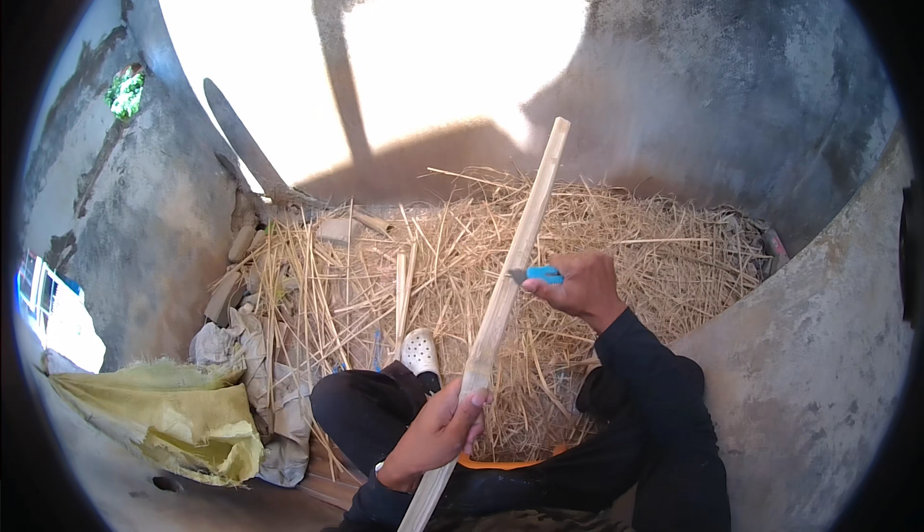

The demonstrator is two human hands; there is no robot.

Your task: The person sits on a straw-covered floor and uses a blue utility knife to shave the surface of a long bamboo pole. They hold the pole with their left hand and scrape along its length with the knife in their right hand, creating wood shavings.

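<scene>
A long pale strip of split wood or bamboo slants up and away from my lap, its far end over the straw. My left hand is wrapped round its lower part, just above my lap. In my right hand is a knife with a blue handle. Its short blade meets the strip's right edge, partway up. The lower end of the strip runs out of view beneath my left forearm.
Loose straw-like shavings cover the floor ahead. Two upright slats stand beyond my white clog. A yellow-green woven sack lies at the left, beside a greyish cloth. Concrete walls rise around, sunlit ahead.
</scene>
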